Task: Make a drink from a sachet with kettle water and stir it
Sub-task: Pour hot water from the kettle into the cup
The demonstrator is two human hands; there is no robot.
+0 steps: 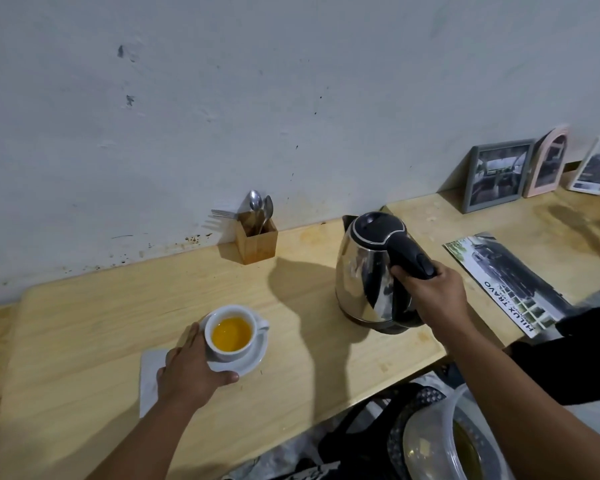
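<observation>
A white cup (224, 351) holding orange liquid sits on a white saucer (248, 363) near the middle of the wooden table. My left hand (189, 368) wraps around the left side of cup and saucer. A steel kettle (364, 275) with a black lid and handle stands upright on the table to the right. My right hand (430, 294) grips its black handle. A wooden holder (257, 242) by the wall has two spoons (261, 206) and a fork in it. No sachet is visible.
A white square mat (149, 379) lies under my left hand. A printed brochure (510, 282) lies right of the kettle. Picture frames (496, 174) lean on the wall at the far right. Dark clutter and a plastic-covered dish (440, 441) sit below the table's front edge.
</observation>
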